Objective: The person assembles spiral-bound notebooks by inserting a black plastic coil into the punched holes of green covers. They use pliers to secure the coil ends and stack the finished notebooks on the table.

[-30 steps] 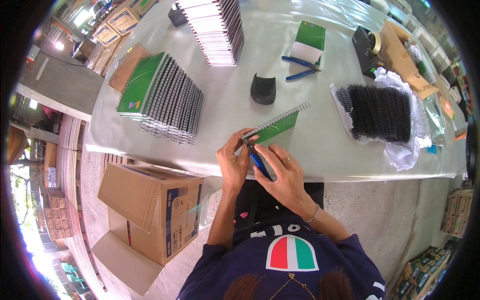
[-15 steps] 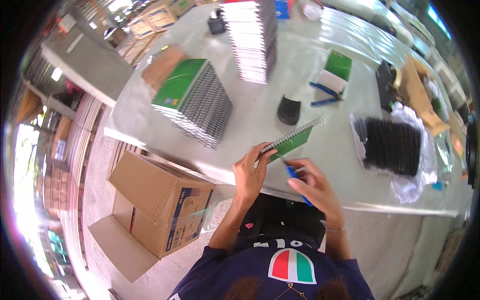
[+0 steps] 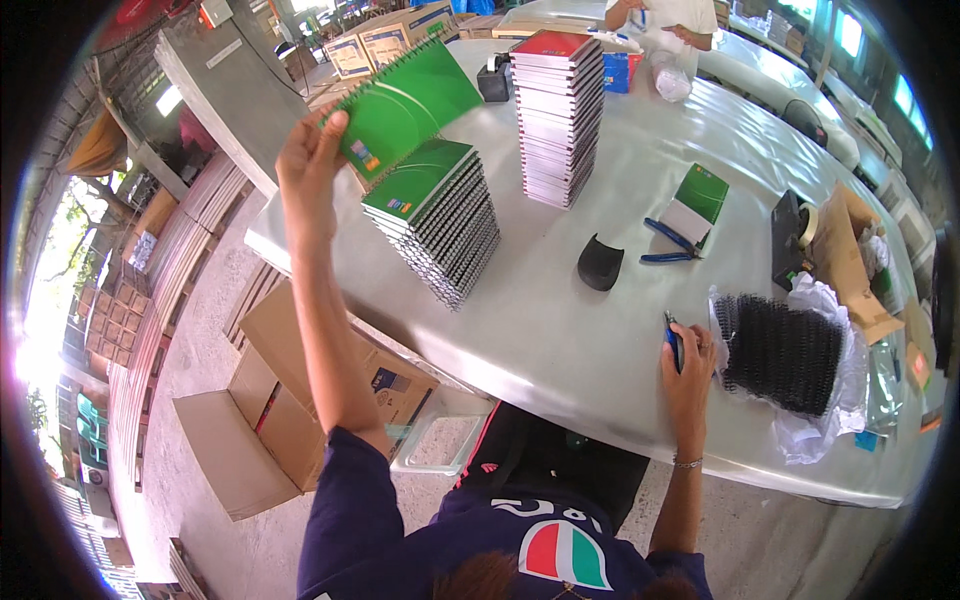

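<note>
My left hand (image 3: 308,170), raised at the left, is closed on one edge of a green-covered spiral notebook (image 3: 412,105). That notebook hangs tilted over a stack of green spiral notebooks (image 3: 445,240), partly covering it from view. At the right, my right hand (image 3: 690,375) rests on the table with its fingers wrapped round blue-handled pliers (image 3: 673,340), whose jaws point away from me. Beside this hand lies a pile of black spiral coils (image 3: 780,350) on white plastic wrap.
A tall stack of red-topped notebooks (image 3: 560,130) stands farther back. Blue-handled cutters (image 3: 672,243) lie by a small green-covered pad stack (image 3: 695,205), near a black curved piece (image 3: 600,263). A cardboard box (image 3: 240,450) sits below the table's left edge. Another person (image 3: 665,35) stands across the table.
My left hand has carried the notebook up and left, from in front of me to over the green stack. My right hand has moved right with the pliers, down to the table.
</note>
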Tool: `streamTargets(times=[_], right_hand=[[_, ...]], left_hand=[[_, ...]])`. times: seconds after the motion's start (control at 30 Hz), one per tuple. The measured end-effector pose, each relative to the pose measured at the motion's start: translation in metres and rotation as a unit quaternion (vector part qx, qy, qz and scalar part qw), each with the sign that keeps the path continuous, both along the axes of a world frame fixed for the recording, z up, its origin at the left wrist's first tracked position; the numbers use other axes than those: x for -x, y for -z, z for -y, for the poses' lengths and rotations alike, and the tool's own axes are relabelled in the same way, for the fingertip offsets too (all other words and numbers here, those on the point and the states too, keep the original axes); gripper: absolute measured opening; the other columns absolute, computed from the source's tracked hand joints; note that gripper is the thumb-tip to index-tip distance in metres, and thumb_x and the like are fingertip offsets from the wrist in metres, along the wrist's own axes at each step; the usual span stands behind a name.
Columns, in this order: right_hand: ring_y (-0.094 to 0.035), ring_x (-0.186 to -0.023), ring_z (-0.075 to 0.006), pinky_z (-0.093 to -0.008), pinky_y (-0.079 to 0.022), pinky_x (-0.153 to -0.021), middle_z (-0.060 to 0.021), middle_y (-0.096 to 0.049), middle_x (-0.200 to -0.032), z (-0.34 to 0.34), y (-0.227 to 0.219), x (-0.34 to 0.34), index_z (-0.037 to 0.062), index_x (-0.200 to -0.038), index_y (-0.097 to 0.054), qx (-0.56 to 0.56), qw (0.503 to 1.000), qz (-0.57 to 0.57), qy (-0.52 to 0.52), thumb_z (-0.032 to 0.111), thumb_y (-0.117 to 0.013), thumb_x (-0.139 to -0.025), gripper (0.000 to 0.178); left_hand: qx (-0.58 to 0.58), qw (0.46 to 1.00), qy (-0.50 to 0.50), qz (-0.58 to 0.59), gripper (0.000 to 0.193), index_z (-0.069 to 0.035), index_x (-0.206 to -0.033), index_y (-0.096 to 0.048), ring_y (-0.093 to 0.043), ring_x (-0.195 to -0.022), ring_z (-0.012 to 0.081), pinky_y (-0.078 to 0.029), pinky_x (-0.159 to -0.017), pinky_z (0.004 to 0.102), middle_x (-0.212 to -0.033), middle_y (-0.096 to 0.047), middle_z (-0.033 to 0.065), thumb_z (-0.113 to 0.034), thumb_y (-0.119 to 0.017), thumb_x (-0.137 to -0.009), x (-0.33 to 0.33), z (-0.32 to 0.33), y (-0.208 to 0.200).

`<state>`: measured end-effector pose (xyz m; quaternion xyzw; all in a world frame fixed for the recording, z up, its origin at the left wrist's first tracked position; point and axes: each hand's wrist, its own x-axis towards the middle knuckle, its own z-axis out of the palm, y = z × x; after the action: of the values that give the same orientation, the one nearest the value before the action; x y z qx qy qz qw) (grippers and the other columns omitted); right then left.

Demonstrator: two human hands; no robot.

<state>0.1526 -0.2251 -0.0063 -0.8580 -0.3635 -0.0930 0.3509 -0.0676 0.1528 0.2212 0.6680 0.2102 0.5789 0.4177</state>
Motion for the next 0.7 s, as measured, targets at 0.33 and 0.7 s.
streamTargets(times=[0.33,0.7], right_hand=[[-0.049,-0.118,-0.0354,-0.048,-0.037,-0.103,-0.0175,-0.052,-0.122,0.0,0.004,0.0,0.0058,-0.121,-0.059,-0.006,1.0,0.029,-0.002,0.012,-0.064,-0.089,0.032],[-0.049,-0.116,-0.0352,-0.0486,-0.037,-0.101,-0.0167,-0.051,-0.12,0.001,-0.001,-0.001,0.0071,-0.123,-0.058,0.028,0.999,0.034,-0.011,0.013,-0.063,-0.091,0.034]], left_hand=[[-0.192,0.91,0.154,-0.334,0.046,-0.004,-0.124,-0.065,-0.056,-0.107,0.0195,-0.042,-0.101,0.0306,-0.125,-0.062,0.0097,-0.011,-0.033,-0.092,-0.041,-0.064,-0.052],[-0.238,0.797,0.163,-0.53,0.047,-0.017,-0.104,-0.077,-0.057,-0.106,0.0269,-0.04,-0.103,0.035,-0.115,-0.064,0.0158,-0.023,-0.034,-0.087,-0.084,-0.043,0.001]])
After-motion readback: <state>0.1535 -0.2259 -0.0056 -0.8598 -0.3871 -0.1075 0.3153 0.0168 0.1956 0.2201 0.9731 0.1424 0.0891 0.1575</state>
